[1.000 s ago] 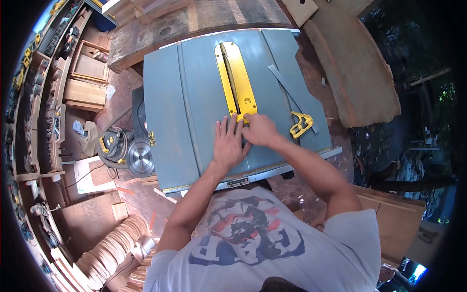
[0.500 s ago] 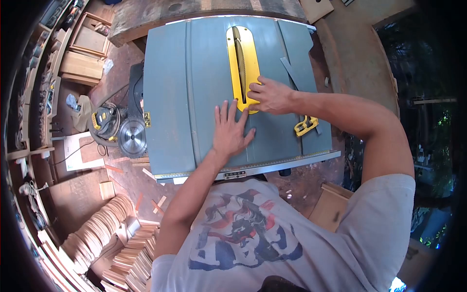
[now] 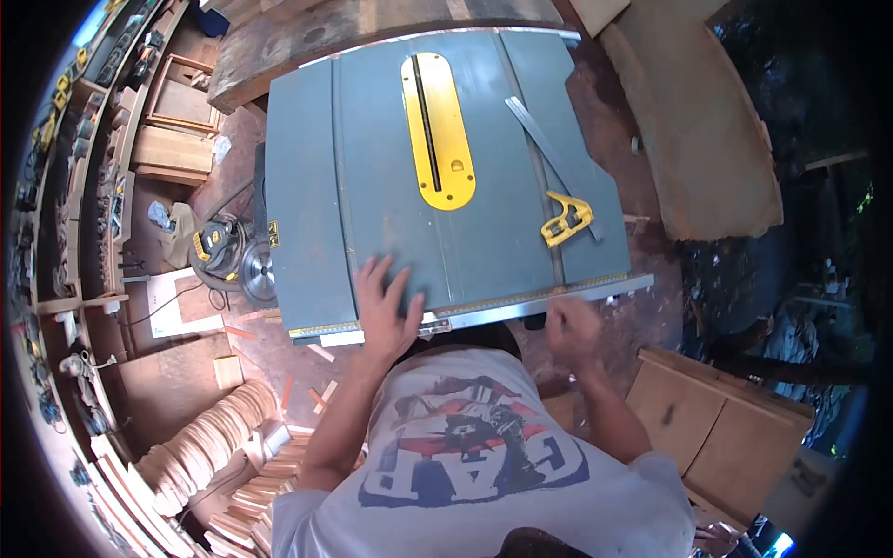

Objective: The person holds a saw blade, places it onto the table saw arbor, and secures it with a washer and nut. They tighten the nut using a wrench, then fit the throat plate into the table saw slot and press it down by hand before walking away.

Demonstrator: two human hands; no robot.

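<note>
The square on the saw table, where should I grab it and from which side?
Probably by the yellow head of the square, coming from the near table edge with the right hand. The head is the chunky part and lies nearest that edge; the thin steel blade lies flat on the table, angled away, offering little to pinch.

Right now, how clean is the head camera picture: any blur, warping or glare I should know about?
Head view: strong fisheye, table saw edges bow and corners go black; right hand is motion-blurred below the table edge; left hand sharp on the top; light is even, no harsh glare on the yellow insert.
</note>
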